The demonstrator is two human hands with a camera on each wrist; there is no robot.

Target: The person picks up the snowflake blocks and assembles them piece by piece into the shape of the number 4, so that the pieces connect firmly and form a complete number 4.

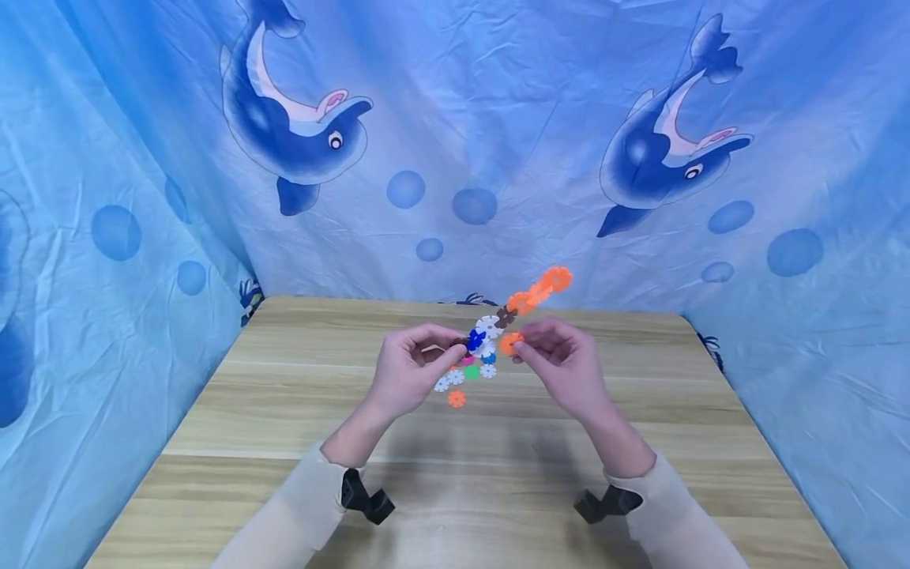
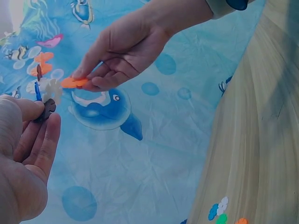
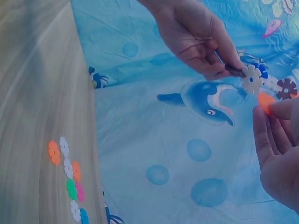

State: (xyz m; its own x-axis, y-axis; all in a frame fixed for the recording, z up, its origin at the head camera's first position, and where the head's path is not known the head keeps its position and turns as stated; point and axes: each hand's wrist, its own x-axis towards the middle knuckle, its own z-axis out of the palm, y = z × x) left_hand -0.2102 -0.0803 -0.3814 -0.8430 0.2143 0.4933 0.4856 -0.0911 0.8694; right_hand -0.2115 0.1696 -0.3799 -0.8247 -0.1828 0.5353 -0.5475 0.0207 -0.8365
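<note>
My left hand (image 1: 415,367) pinches a brown notched disc (image 2: 45,111) at the near end of a chain of interlocking plastic discs. Beyond that piece the chain has a blue disc (image 1: 475,341), white discs (image 1: 488,326), another brown disc (image 1: 505,317) and several orange discs (image 1: 542,294) that slant up to the right. Between thumb and fingers, my right hand (image 1: 562,363) holds a single orange disc (image 3: 266,103) close beside the white discs. In the head view I cannot tell whether it touches them.
On the wooden table (image 1: 298,411) below the hands lie several loose discs, among them an orange disc (image 1: 456,399), a green disc (image 1: 472,372) and a white disc (image 1: 441,384). A blue dolphin-print curtain (image 1: 455,134) hangs behind and at both sides.
</note>
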